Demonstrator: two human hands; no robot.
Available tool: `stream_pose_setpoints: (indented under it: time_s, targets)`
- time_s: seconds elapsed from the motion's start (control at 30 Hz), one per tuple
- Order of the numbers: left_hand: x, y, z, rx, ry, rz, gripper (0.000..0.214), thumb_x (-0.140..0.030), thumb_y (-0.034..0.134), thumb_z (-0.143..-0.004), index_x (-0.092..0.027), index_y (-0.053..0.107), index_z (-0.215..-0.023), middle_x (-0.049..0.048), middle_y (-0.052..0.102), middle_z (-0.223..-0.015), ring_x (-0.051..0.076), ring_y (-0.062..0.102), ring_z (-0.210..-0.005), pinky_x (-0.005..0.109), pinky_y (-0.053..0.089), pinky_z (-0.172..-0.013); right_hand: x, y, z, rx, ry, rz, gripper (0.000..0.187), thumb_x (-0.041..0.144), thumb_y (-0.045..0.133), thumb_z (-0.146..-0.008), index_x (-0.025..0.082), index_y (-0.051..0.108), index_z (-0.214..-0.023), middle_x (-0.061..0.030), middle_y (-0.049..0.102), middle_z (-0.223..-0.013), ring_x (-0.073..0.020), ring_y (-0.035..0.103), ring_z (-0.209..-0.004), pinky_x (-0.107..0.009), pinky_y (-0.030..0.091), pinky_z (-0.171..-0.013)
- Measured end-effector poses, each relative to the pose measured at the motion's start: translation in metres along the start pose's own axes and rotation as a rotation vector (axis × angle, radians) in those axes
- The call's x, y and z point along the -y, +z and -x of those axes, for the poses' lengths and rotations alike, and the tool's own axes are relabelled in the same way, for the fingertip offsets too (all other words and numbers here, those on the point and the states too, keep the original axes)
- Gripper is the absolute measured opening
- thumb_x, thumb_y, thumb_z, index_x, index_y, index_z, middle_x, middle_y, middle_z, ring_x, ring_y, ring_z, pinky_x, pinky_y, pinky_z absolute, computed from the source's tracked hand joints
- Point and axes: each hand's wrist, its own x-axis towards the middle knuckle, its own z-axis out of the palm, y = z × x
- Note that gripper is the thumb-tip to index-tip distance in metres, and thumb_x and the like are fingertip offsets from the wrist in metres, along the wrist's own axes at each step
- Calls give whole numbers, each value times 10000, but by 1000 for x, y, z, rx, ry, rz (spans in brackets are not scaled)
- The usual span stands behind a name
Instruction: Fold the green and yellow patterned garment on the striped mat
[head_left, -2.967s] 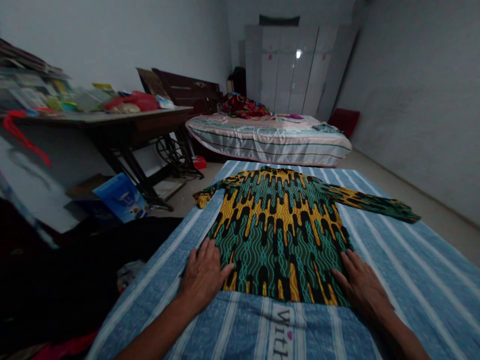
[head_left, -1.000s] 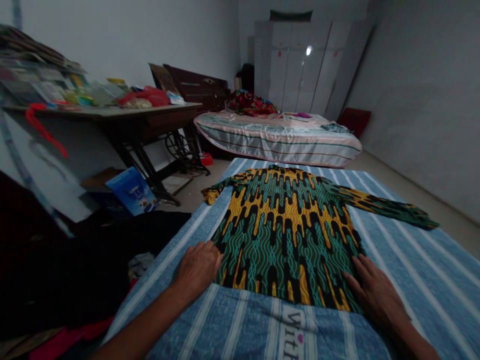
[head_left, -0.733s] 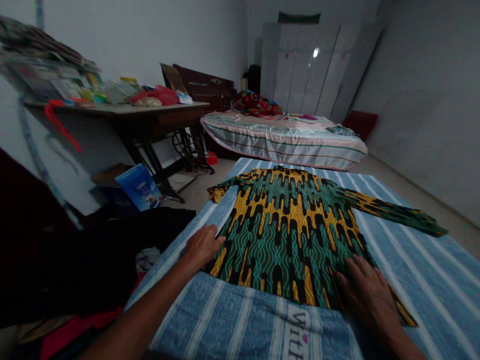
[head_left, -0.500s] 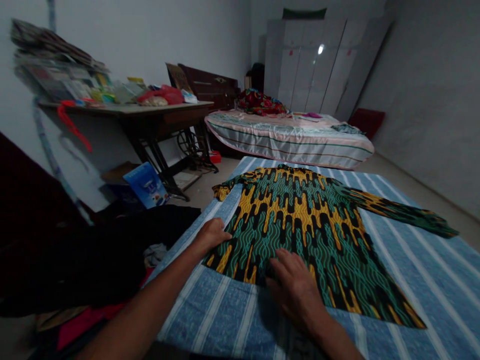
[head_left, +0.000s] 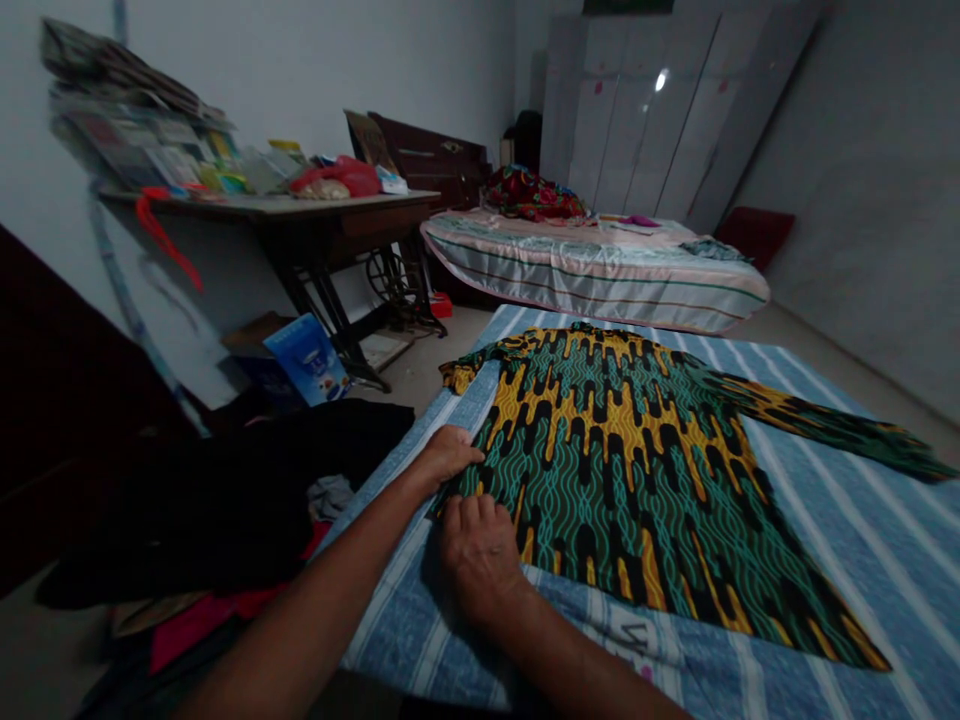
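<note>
A long-sleeved shirt [head_left: 622,450] with a green, yellow and black pattern lies spread flat, its collar at the far end and its hem towards me. One sleeve stretches out to the right; the other is bunched at the upper left. My left hand [head_left: 450,455] is closed on the shirt's left side edge. Just below it, my right hand [head_left: 484,555] has its fingers curled over the hem's left corner and hides that corner. Both hands rest low against the blue-and-white striped cloth [head_left: 832,540] under the shirt.
A dark pile of clothes [head_left: 187,510] lies on the left. Beyond it stand a blue box [head_left: 307,360] and a treadle sewing table [head_left: 277,205] loaded with bags and containers. Farther back are a bed [head_left: 592,265] and a pale wardrobe [head_left: 637,130].
My right hand has moved left along the hem to the corner, close to my left hand, and its fingers have curled there. The left hand stays at the side edge. The view has shifted slightly.
</note>
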Motion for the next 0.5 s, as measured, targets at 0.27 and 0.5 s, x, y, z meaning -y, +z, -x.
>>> stream_pose_setpoints:
  time_s: [0.27,0.5]
  targets:
    - [8,-6,10,103,-46,9,201,-313,635,-650,-171,495,-628,-72,411,-456,93,390,-424,222,282,-429,-9,7,-6,-10,-65,-4,144,110,451,-838,143,589,-867,-113,593,-839,-248,533,-778,-364,421,-591]
    - [23,-17,35,253,-88,67,265,-387,634,-653,-168,488,-629,-69,438,-408,90,418,-341,199,291,-349,-31,5,-6,20,-52,-126,120,165,512,-839,169,618,-897,-68,609,-846,-206,524,-807,-327,415,-680]
